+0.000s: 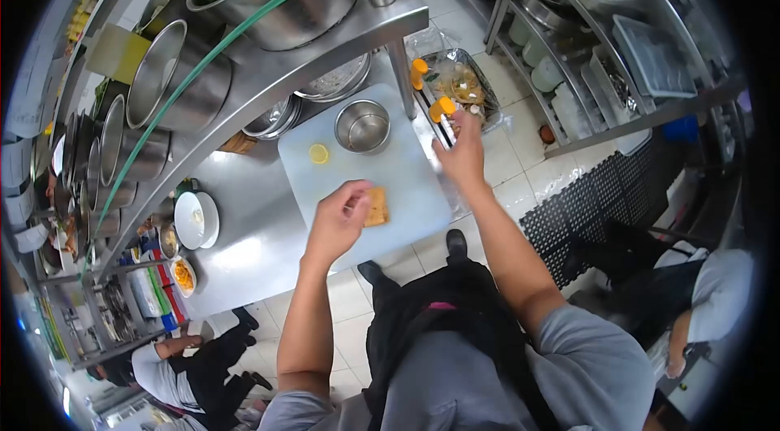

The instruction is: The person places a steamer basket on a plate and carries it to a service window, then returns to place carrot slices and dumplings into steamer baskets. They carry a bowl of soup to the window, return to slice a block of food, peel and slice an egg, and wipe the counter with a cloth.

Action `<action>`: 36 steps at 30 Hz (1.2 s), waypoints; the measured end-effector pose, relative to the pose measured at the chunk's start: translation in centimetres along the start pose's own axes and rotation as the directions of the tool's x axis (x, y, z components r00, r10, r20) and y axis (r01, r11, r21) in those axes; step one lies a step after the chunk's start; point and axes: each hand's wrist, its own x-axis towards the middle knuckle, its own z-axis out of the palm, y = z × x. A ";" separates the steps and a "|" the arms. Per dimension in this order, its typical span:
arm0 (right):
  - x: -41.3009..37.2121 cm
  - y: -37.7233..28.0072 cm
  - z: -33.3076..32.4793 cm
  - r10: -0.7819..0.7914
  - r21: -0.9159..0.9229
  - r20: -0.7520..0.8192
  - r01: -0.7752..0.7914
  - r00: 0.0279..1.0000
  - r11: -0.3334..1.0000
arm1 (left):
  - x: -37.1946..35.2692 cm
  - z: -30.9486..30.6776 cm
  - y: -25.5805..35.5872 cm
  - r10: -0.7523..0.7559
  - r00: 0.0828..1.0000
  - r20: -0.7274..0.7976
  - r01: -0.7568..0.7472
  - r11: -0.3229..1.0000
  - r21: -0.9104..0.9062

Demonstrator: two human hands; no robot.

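A golden-brown square piece of bread (377,207) lies near the front edge of the pale cutting board (414,179). My left hand (340,220) is curled at its left side, fingertips overlapping the bread's upper left corner. Beyond the board's right edge, my right hand (465,151) reaches out with thumb and fingers apart. Its fingertips are right at the orange handle (441,109) of a knife standing in a slot beside the table. A second orange-handled knife (418,72) stands just behind. Farther back on the board are a steel bowl (362,127) and a cut lemon half (318,154).
A steel shelf (305,65) with large pots (280,4) and a green hose crosses above the table's far side. White plates (195,220) sit at left. A tray of food scraps (455,82) is low at right. People (195,374) work at both sides.
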 end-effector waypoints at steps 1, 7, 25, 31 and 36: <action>2.1 1.8 1.0 0.015 0.024 -0.091 -0.013 0.996 1.000 | 0.4 1.8 -0.1 -0.006 1.000 -0.016 0.006 1.000 -0.003; 6.7 7.2 2.5 -0.233 0.301 0.204 0.165 0.951 0.939 | 4.3 12.7 0.0 -0.414 0.891 0.187 0.449 0.743 -0.496; -7.2 -6.3 2.4 -0.539 0.271 0.639 0.496 0.549 0.825 | -22.8 7.2 -6.2 -0.535 0.641 -0.551 0.584 0.805 -0.103; -7.4 -6.1 7.4 -0.448 0.309 0.867 0.469 0.219 0.828 | -22.2 9.4 -8.7 -0.407 0.681 -0.608 0.610 0.775 0.165; -9.4 -7.4 7.0 -0.463 0.299 0.846 0.485 0.263 0.822 | -20.2 8.3 -2.9 -0.386 0.730 -0.564 0.617 0.727 0.301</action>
